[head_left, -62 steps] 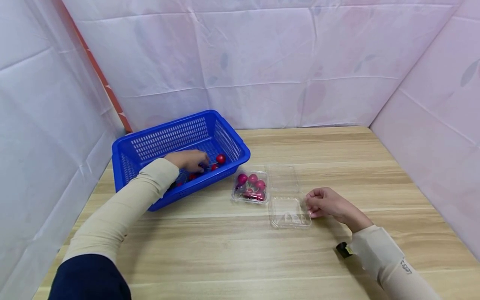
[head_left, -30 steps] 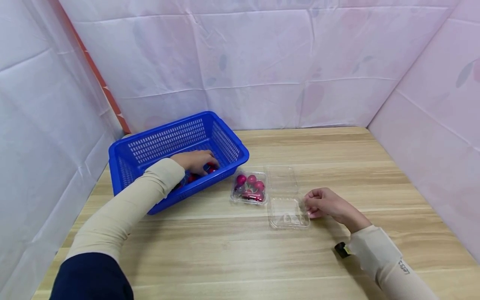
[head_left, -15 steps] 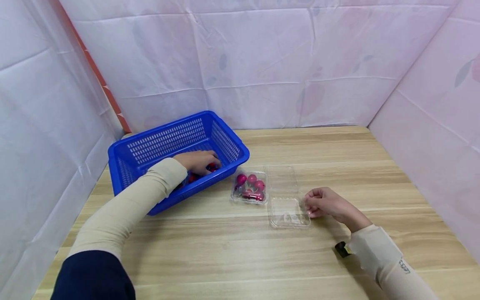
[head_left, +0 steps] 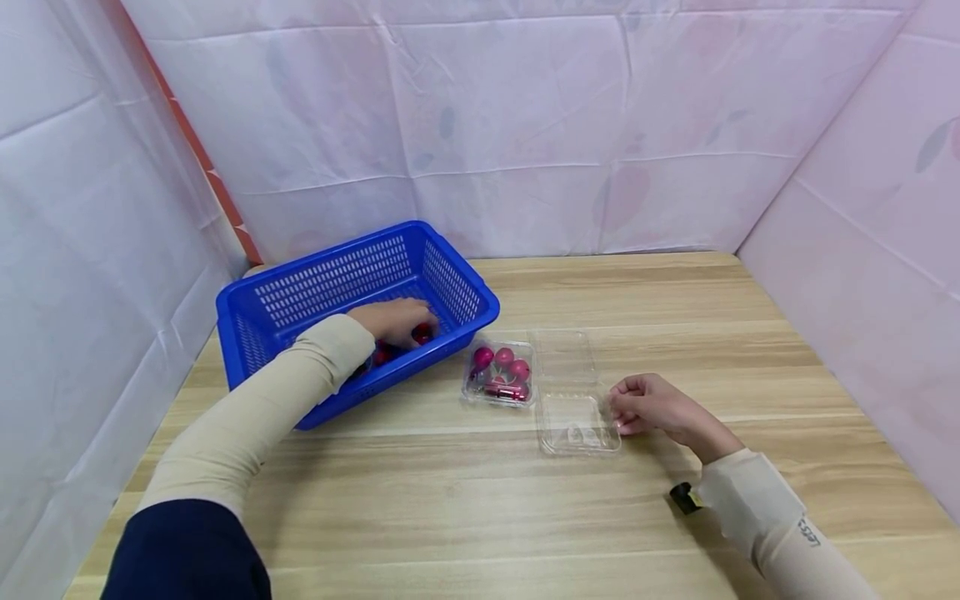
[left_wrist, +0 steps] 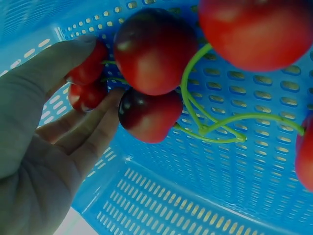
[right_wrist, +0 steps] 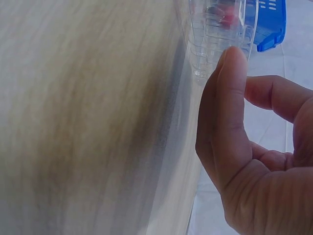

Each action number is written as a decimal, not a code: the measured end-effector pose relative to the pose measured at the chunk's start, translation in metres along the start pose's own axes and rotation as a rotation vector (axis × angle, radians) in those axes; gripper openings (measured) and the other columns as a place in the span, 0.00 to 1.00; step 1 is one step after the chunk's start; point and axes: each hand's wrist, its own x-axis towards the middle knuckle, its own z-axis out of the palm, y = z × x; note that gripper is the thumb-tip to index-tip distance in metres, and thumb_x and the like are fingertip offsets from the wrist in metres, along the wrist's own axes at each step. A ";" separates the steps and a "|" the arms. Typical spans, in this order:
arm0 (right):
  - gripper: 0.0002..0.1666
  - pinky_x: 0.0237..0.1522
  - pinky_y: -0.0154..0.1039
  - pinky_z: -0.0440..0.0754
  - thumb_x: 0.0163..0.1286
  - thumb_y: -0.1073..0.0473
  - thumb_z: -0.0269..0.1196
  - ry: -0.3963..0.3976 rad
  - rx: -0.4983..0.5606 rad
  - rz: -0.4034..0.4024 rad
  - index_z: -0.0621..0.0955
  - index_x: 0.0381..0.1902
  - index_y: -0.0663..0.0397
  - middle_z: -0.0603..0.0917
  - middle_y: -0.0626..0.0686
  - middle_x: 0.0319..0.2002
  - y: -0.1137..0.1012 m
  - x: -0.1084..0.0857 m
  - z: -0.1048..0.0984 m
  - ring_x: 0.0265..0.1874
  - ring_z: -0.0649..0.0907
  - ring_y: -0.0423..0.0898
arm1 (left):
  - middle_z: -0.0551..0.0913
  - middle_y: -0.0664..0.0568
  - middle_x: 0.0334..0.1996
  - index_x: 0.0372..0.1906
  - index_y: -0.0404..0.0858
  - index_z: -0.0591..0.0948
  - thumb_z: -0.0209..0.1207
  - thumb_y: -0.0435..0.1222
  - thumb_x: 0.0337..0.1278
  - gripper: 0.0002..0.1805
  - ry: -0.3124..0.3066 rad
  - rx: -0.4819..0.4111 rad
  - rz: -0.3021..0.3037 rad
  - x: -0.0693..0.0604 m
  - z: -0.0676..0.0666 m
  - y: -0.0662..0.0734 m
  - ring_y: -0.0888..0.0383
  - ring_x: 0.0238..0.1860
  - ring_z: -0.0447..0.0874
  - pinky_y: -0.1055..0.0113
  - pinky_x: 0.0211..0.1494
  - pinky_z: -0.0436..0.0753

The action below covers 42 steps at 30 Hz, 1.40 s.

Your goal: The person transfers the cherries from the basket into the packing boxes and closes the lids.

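Inside the blue plastic basket (head_left: 333,282), my left hand (head_left: 397,319) reaches down among red cherries. The left wrist view shows thumb and fingers pinching two dark-red cherries (left_wrist: 88,95); several more cherries (left_wrist: 154,51) with green stems lie beside them. On the right, my right hand (head_left: 652,410) holds the near right edge of an open clear plastic clamshell box (head_left: 577,443) between thumb and fingers. The box's lid (head_left: 564,358) lies folded back behind it. In the right wrist view, fingertips meet the clear rim (right_wrist: 249,34).
Between basket and open box stands another clear box (head_left: 472,398) with several cherries (head_left: 519,370) in it. A small black object (head_left: 684,498) is on the wooden table (head_left: 450,517) near the right wrist. White patterned cloth walls (head_left: 517,125) surround the table's back and sides.
Over two seconds my left hand has shifted slightly right within the basket, over cherries visible earlier, and closed on two. The right hand and both boxes stay put.
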 end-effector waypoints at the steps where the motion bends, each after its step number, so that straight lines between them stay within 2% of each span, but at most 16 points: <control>1: 0.11 0.32 0.36 0.84 0.72 0.65 0.52 0.004 0.002 0.004 0.71 0.43 0.72 0.78 0.52 0.28 0.000 0.000 0.000 0.27 0.81 0.42 | 0.80 0.48 0.49 0.49 0.42 0.83 0.64 0.35 0.55 0.15 0.001 -0.004 -0.001 0.000 0.000 0.000 0.49 0.55 0.75 0.54 0.61 0.73; 10: 0.12 0.32 0.36 0.84 0.73 0.65 0.52 -0.001 -0.006 0.000 0.71 0.44 0.73 0.77 0.52 0.28 0.000 0.000 0.002 0.27 0.80 0.41 | 0.78 0.48 0.48 0.46 0.44 0.84 0.66 0.35 0.51 0.14 0.045 -0.042 -0.033 -0.003 0.003 -0.003 0.50 0.53 0.73 0.53 0.58 0.73; 20: 0.11 0.32 0.36 0.84 0.72 0.65 0.52 0.007 0.001 0.006 0.71 0.43 0.73 0.77 0.52 0.28 0.000 0.000 0.002 0.27 0.80 0.41 | 0.74 0.46 0.48 0.47 0.43 0.83 0.66 0.36 0.52 0.15 0.058 -0.068 -0.013 -0.006 -0.002 -0.001 0.51 0.50 0.71 0.55 0.55 0.73; 23: 0.11 0.32 0.36 0.84 0.73 0.65 0.52 0.000 -0.002 -0.001 0.71 0.43 0.73 0.78 0.52 0.28 -0.001 0.000 0.002 0.26 0.80 0.42 | 0.75 0.47 0.47 0.47 0.42 0.83 0.66 0.36 0.53 0.14 0.079 -0.077 0.011 -0.007 -0.003 -0.003 0.51 0.49 0.71 0.57 0.54 0.74; 27: 0.13 0.32 0.37 0.84 0.73 0.65 0.52 -0.008 -0.004 -0.013 0.71 0.44 0.75 0.78 0.52 0.28 -0.002 -0.001 0.003 0.26 0.81 0.42 | 0.79 0.47 0.46 0.46 0.39 0.83 0.65 0.36 0.55 0.13 0.130 -0.084 0.075 -0.010 -0.006 -0.006 0.52 0.49 0.74 0.57 0.53 0.76; 30: 0.13 0.32 0.36 0.84 0.73 0.65 0.52 -0.008 -0.001 -0.010 0.71 0.45 0.75 0.78 0.52 0.28 -0.002 0.000 0.004 0.26 0.81 0.42 | 0.82 0.48 0.44 0.46 0.37 0.83 0.65 0.35 0.54 0.13 0.167 -0.100 0.091 -0.013 -0.010 -0.008 0.53 0.46 0.77 0.58 0.50 0.78; 36: 0.14 0.33 0.37 0.85 0.73 0.65 0.51 0.006 -0.012 0.000 0.70 0.46 0.76 0.78 0.53 0.29 -0.002 0.000 0.002 0.27 0.81 0.43 | 0.83 0.49 0.42 0.46 0.38 0.83 0.65 0.35 0.54 0.13 0.213 -0.141 0.062 -0.018 -0.020 -0.008 0.55 0.36 0.77 0.61 0.42 0.80; 42: 0.14 0.33 0.37 0.85 0.72 0.65 0.51 0.006 -0.016 -0.003 0.70 0.46 0.76 0.78 0.53 0.29 0.000 0.001 0.000 0.27 0.82 0.43 | 0.83 0.49 0.40 0.45 0.39 0.82 0.65 0.36 0.53 0.13 0.227 -0.139 0.048 -0.022 -0.024 -0.006 0.55 0.37 0.77 0.62 0.42 0.80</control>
